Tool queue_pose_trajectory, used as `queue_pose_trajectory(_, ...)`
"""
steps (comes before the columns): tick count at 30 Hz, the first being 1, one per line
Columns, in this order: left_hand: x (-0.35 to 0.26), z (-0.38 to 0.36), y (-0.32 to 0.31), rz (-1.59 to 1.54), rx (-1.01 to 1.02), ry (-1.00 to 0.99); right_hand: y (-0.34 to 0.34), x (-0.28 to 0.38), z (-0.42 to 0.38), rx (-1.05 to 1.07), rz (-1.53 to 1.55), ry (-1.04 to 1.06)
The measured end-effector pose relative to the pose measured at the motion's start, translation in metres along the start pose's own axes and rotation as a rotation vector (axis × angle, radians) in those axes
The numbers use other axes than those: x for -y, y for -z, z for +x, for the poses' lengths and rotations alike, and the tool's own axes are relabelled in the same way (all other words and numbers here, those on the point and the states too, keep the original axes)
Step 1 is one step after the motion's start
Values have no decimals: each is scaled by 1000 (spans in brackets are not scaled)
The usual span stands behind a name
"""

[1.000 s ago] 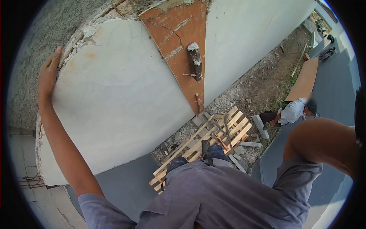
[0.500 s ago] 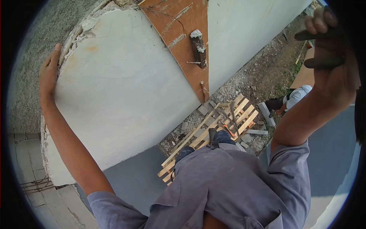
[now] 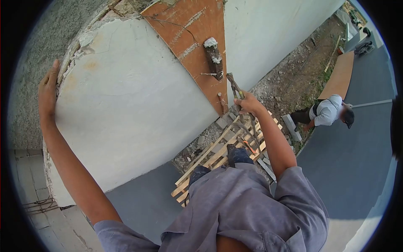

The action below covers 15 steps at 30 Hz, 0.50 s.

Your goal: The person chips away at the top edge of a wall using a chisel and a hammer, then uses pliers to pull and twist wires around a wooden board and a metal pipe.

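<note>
My left hand (image 3: 48, 90) rests on the broken edge of the white wall (image 3: 138, 92), with its fingers stretched out along it. My right hand (image 3: 249, 104) is closed around a worn two-armed tool (image 3: 235, 87) that looks like pincers. Its upper end points toward the orange-brown board (image 3: 187, 31) set between the white wall surfaces. A short dark wood block (image 3: 214, 63) with white plaster on it sticks out of the board, just above the tool. Lower on the board is a small rusty peg (image 3: 221, 100). The tool's lower part is hard to separate from the clutter behind.
Below me is a slatted wooden pallet (image 3: 182, 190) with an orange-marked tool (image 3: 247, 145) on it. Rubble (image 3: 201, 140) and blocks lie along the wall base. A person (image 3: 329, 111) bends at the right, near a brown sheet (image 3: 339, 75). Rods (image 3: 42, 206) protrude at lower left.
My right hand has come down from the upper right to the board's lower end, with the tool in it. My left hand has stayed on the wall edge. The other person is more visible.
</note>
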<state>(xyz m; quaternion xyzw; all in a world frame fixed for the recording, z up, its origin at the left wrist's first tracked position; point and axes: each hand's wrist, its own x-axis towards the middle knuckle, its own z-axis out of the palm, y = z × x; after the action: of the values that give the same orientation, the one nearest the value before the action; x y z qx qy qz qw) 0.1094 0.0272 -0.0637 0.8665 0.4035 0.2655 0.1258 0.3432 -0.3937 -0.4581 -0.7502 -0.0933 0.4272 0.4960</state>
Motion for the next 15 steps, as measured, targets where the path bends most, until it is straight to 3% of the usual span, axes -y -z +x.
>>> queue_pose_trajectory(2, 2, 2, -1, 20, -35, -25, 3, 13, 1, 51, -65, -8)
queue_pose_trajectory(8, 9, 7, 0, 44, -56, -23, 3, 0, 15, 184, 107, -59)
queue_pose_trajectory(11, 2, 3, 1, 61, -46, 10, 7, -13, 21, 324, 367, -57)
queue_pose_trajectory(15, 6, 5, 0, 65, -52, 6, 5, -13, 20, 342, 375, -49)
